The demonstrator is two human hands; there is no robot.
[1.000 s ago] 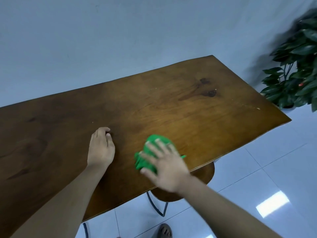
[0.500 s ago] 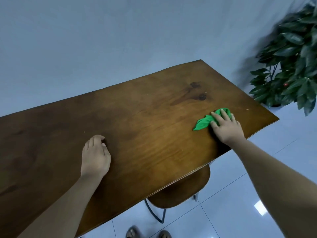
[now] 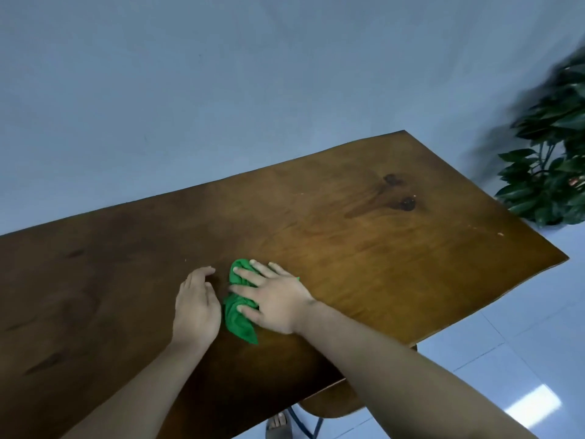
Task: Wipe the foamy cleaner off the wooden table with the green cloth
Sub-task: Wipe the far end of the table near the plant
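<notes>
The wooden table (image 3: 364,248) runs from the left edge of the view to a far right corner beside a pale wall (image 3: 221,90). Toward the near edge, roughly midway along it, the left hand (image 3: 198,307) lies palm down on the bare wood, fingers together and lightly bent, holding nothing. Just beside it, nearly touching its thumb side, lies the green cloth (image 3: 239,321), bunched into a crumpled strip. The right hand (image 3: 275,299) presses flat on the cloth with fingers (image 3: 250,275) spread wide and straight, covering its right part. Further right, toward the far edge, two dark knots (image 3: 406,202) mark the grain, and a few pale specks (image 3: 500,233) sit near the right edge; whether they are foam cannot be told. Under the near edge show a wooden chair seat (image 3: 332,403) and a sandalled foot (image 3: 278,423). A leafy plant (image 3: 550,179) stands on the tiled floor (image 3: 522,359) beyond the right edge.
</notes>
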